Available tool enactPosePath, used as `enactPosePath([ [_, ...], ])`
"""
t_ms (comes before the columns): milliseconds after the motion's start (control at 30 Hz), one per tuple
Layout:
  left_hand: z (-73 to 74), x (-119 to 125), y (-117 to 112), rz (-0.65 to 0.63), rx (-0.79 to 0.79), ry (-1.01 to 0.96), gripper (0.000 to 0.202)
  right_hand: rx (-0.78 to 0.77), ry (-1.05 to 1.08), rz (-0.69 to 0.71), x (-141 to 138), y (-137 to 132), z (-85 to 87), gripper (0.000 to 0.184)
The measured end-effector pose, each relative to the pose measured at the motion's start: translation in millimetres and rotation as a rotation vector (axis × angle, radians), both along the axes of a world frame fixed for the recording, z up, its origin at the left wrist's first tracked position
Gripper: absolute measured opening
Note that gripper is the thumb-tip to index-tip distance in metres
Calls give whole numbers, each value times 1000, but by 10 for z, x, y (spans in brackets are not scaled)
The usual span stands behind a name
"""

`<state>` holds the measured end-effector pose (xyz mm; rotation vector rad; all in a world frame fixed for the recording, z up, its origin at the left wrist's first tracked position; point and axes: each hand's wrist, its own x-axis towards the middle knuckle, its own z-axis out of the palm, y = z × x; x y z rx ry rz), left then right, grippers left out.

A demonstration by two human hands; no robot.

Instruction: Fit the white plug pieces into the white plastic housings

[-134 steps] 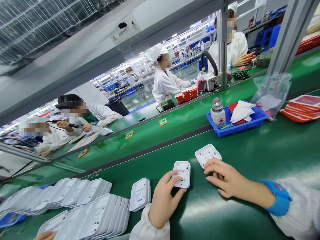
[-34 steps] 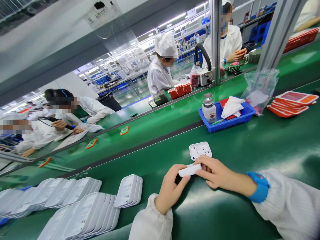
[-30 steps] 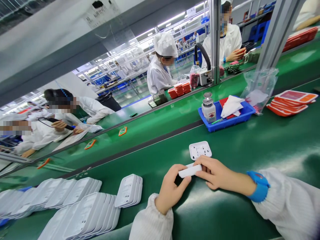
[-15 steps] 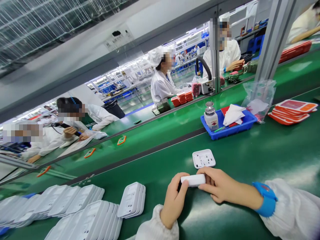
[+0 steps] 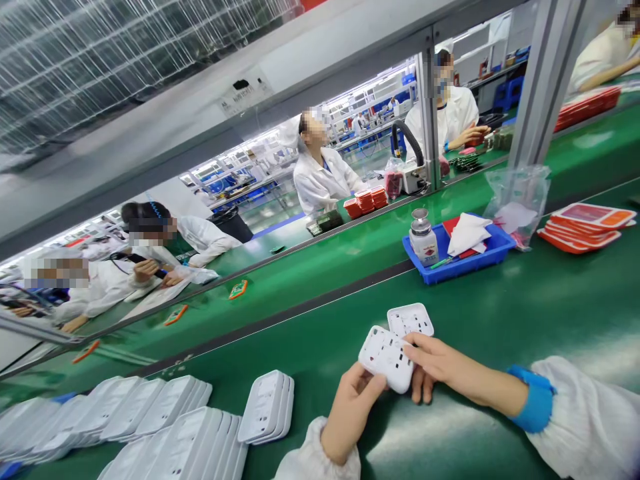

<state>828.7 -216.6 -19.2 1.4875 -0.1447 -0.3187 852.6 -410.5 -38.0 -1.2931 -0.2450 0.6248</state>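
Observation:
Between my two hands is a white plastic housing shell (image 5: 384,360), tilted so that its slotted face shows. My left hand (image 5: 353,407) is closed on its lower left edge, thumb on the near side. My right hand (image 5: 435,363) pinches its right edge from above, with the other fingers curled below. Just behind it, a second white shell (image 5: 417,316) lies on the green work surface, partly covered by the held one. To the left of my left hand, a short stack of white shells (image 5: 265,407) leans on the surface.
Rows of more white shells (image 5: 185,443) fill the lower left. Behind my hands stands a blue tray (image 5: 460,263) with a pump bottle (image 5: 423,239) and white cloths. Orange-red panels (image 5: 585,227) are stacked at right. Orange-framed boards (image 5: 239,289) lie on the belt; co-workers sit beyond.
Both hands have turned the held shell from edge-on to showing its slotted face. It now overlaps the shell behind it. A co-worker across the belt has tilted their head up.

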Motion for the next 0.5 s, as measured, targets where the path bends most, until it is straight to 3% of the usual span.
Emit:
enactPosePath([
  [167,76,40,-13,88,-279,180,30,-59,-49,94,-23,-17,-9,71],
  [500,27,125,44,208,-463,447,30,-57,-37,151,-45,-52,-26,61],
])
